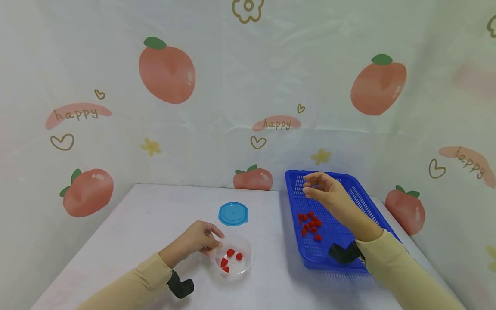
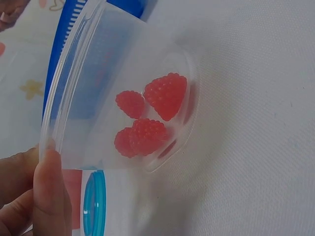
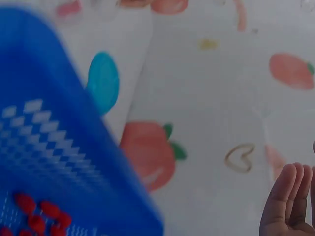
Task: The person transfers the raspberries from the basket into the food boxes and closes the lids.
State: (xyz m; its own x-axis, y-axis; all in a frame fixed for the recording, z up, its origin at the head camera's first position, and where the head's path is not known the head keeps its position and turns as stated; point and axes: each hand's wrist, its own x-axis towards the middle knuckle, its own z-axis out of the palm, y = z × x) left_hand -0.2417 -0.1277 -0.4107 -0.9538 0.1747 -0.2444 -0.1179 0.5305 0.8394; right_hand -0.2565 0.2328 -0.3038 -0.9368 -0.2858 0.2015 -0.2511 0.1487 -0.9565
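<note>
My left hand (image 1: 196,239) pinches the rim of a clear plastic bowl (image 1: 245,269) between thumb and fingers. Several red raspberries (image 2: 166,96) lie in the bottom of this bowl, showing through its wall in the left wrist view. On the right, my right hand (image 1: 328,192) is raised over a blue plastic basket (image 1: 337,247), its fingers loosely bent with nothing between them. Inside the basket, a cluster of raspberries (image 1: 312,224) sits along the left side. Only the fingers (image 3: 281,206) of this hand show at the lower right corner of the right wrist view.
A round blue lid (image 1: 233,214) lies on the white table (image 1: 166,206) behind the bowl. The basket has raised, slotted walls. Behind the table hangs a white curtain (image 1: 217,86) printed with fruit and hearts.
</note>
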